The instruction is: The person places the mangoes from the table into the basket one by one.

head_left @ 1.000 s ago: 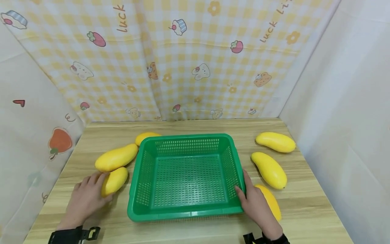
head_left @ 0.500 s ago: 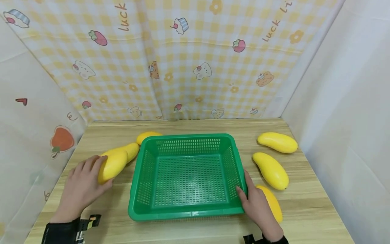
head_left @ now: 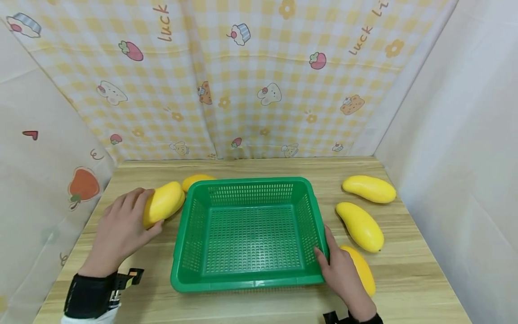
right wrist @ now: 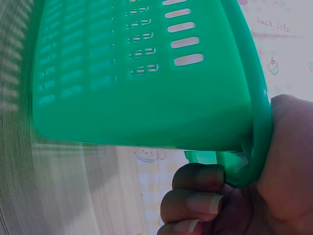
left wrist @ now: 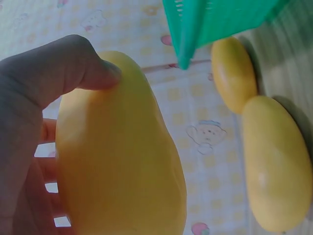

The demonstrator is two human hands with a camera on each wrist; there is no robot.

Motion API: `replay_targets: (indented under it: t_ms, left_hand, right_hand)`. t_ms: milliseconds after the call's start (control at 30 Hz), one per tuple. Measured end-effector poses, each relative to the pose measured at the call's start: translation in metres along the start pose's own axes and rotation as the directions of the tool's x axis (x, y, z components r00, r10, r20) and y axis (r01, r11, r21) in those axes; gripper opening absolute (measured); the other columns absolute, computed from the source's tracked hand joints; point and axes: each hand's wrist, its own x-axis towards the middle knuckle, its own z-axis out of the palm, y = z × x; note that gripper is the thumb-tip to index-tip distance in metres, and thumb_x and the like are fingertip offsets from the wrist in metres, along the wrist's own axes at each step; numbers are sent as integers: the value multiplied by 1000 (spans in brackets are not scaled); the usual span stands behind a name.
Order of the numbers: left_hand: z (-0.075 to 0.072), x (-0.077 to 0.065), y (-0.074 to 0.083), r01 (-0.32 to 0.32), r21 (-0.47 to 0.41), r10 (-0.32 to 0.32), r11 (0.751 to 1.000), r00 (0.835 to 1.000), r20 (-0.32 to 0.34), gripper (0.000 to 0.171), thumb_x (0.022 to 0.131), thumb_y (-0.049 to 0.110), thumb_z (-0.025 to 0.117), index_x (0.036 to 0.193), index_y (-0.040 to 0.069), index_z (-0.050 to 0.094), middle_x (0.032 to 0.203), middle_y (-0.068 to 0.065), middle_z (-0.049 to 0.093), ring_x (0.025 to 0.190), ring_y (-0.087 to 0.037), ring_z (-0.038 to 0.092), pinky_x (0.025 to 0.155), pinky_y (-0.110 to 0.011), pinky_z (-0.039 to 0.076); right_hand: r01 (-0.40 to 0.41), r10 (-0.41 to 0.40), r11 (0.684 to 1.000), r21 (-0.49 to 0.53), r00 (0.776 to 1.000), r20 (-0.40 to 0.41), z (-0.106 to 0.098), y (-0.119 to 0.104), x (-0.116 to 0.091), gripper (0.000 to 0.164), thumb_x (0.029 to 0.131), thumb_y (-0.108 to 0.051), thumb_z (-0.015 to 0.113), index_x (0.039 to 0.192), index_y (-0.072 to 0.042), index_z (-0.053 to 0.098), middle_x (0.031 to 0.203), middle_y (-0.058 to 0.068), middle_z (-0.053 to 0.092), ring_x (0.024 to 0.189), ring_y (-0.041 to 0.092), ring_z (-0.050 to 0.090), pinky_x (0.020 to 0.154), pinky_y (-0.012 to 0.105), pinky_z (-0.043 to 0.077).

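Note:
My left hand (head_left: 125, 225) grips a yellow mango (head_left: 162, 204), thumb on the near side and fingers round the far side. In the left wrist view this mango (left wrist: 120, 152) fills the middle, held up off the tabletop. Another mango (left wrist: 276, 161) lies beyond it, mostly hidden behind the held one in the head view. An orange-yellow mango (head_left: 197, 180) rests by the basket's back left corner. My right hand (head_left: 340, 270) holds the right rim of the green plastic basket (head_left: 251, 238). The right wrist view shows its fingers (right wrist: 195, 203) curled under the basket's rim (right wrist: 261, 112).
Three more mangoes lie right of the basket: one at the back (head_left: 369, 189), one in the middle (head_left: 360, 227), and one (head_left: 360, 270) partly behind the right hand. A checked cloth (head_left: 251, 67) hangs behind the wooden table (head_left: 251, 310), with white cloth (head_left: 457, 157) at the right side.
The left hand has lifted the front left mango off the table and moved it up and away, in front of the mango behind it. The right hand has stayed on the basket.

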Motion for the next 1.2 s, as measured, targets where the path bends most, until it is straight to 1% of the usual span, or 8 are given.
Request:
replay_targets:
  t_ms: [200, 467, 533, 667, 733, 833, 1100, 1200]
  left_hand:
    - [0, 16, 13, -28, -21, 29, 999, 999, 27, 74, 68, 29, 73, 130, 0, 47, 117, -24, 52, 103, -46, 50, 77, -61, 44]
    - [15, 37, 32, -136, -51, 139, 989, 989, 44, 82, 68, 30, 75, 139, 6, 42, 116, -24, 52, 102, -45, 51, 78, -62, 45]
    - [18, 42, 36, -153, -59, 156, 986, 987, 44, 82, 68, 30, 75, 139, 6, 42, 115, -24, 53, 101, -45, 51, 77, -62, 46]
    - [25, 50, 46, -171, -79, 175, 982, 983, 51, 81, 70, 30, 76, 139, 4, 43, 114, -23, 53, 100, -44, 52, 76, -59, 47]
    - [29, 55, 51, -181, -82, 186, 980, 981, 60, 80, 71, 30, 76, 138, 3, 43, 114, -23, 53, 99, -44, 52, 77, -58, 47]
    - [35, 62, 58, -206, -83, 213, 975, 973, 90, 78, 73, 32, 75, 138, 2, 43, 115, -23, 53, 102, -45, 52, 81, -58, 46]
    - [48, 77, 77, -236, -91, 250, 968, 942, 222, 73, 75, 38, 74, 132, 0, 49, 117, -21, 53, 103, -42, 52, 85, -56, 44]
    - [53, 78, 81, -234, -101, 253, 967, 933, 257, 74, 75, 39, 75, 132, -1, 50, 118, -21, 54, 105, -40, 53, 86, -54, 45]
  right_hand:
    - [12, -12, 1000, -8, 1000, -6, -1, 0, 0, 68, 97, -18, 57, 151, 0, 20, 106, 23, 63, 68, 17, 53, 61, 33, 47]
    - [43, -42, 999, 18, 999, -26, 1, 3, -3, 67, 97, -16, 57, 151, 0, 21, 117, 26, 60, 73, 16, 55, 66, 36, 49]
    - [48, -48, 999, 7, 998, -30, 1, 4, -3, 67, 97, -17, 58, 151, 0, 21, 109, 24, 63, 71, 15, 55, 63, 35, 49]
    - [49, -50, 998, -39, 999, -21, 1, 2, -2, 67, 97, -17, 57, 150, 0, 21, 77, 11, 62, 60, 13, 50, 53, 30, 44]
    - [41, -42, 996, -74, 999, -18, 0, 0, -1, 67, 97, -19, 57, 150, 1, 21, 66, 5, 54, 56, 13, 47, 48, 29, 40]
    - [9, -11, 993, -116, 1000, -21, -1, -3, -1, 66, 97, -21, 56, 150, 0, 22, 61, 3, 49, 52, 14, 46, 43, 30, 37]
    - [-90, 84, 985, -146, 995, -45, 1, -6, -1, 56, 96, -23, 55, 141, 5, 37, 76, 12, 60, 56, 17, 50, 42, 30, 37]
    - [-140, 135, 981, -132, 990, -46, 2, -7, -1, 50, 97, -26, 54, 136, 4, 42, 75, 10, 59, 56, 17, 51, 43, 31, 37]
